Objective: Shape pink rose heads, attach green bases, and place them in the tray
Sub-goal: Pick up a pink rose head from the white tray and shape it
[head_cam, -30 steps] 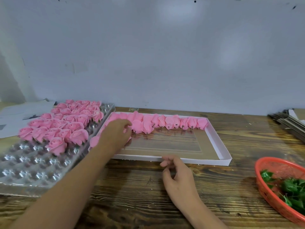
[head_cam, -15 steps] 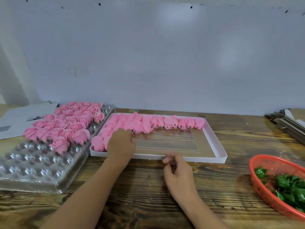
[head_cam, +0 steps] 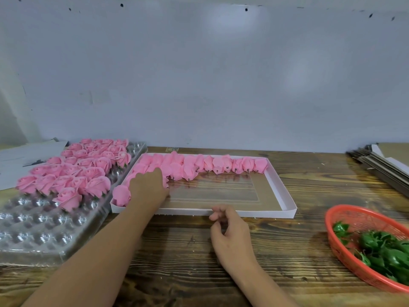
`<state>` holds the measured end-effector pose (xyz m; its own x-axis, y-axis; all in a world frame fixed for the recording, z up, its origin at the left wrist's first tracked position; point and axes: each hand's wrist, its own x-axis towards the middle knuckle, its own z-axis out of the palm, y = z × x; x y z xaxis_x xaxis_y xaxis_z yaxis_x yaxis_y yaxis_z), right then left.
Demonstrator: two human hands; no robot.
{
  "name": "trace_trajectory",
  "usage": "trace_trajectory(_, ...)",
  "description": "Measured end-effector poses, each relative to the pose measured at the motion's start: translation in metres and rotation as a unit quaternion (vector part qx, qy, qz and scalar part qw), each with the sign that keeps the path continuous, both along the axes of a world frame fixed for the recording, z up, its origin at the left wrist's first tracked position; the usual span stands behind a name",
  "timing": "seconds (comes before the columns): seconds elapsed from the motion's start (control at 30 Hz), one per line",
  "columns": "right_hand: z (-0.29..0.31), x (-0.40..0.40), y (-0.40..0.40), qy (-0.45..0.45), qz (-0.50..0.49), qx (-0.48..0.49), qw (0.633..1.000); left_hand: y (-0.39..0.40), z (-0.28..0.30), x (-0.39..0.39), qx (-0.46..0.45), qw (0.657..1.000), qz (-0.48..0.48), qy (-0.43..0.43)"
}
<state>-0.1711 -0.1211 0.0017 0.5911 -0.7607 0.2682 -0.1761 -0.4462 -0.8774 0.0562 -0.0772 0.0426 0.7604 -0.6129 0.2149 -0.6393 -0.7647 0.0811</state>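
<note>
A pale grey-blue wall point(head_cam: 221, 85) fills the upper half of the view, plain apart from a few small dark specks near its top edge and soft bright patches of reflected light. Below it runs a dark, streaky wooden table point(head_cam: 188, 251) with a pronounced grain. At the far left a lighter vertical strip point(head_cam: 13, 111) stands against the wall.

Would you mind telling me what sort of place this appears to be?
Probably a craft assembly bench: pink rose heads fill a clear moulded tray, more line a shallow white box, and a red basket holds green bases.
</note>
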Motion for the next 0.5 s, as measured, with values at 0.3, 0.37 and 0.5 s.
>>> trace_trajectory(0.3, 0.000, 0.000, 0.000, 0.000, 0.005, 0.000, 1.000, -0.005, -0.005, 0.003, -0.012, 1.000, -0.009, 0.004)
trace_trajectory(0.37, -0.001, 0.000, 0.000, 0.000, 0.004, 0.000, 1.000, -0.007, -0.008, 0.005, -0.023, 0.999, -0.023, 0.014)
trace_trajectory(0.5, 0.000, 0.001, 0.000, 0.002, 0.004, 0.002, 1.000, -0.013, -0.011, 0.004, -0.043, 0.997, -0.046, 0.035)
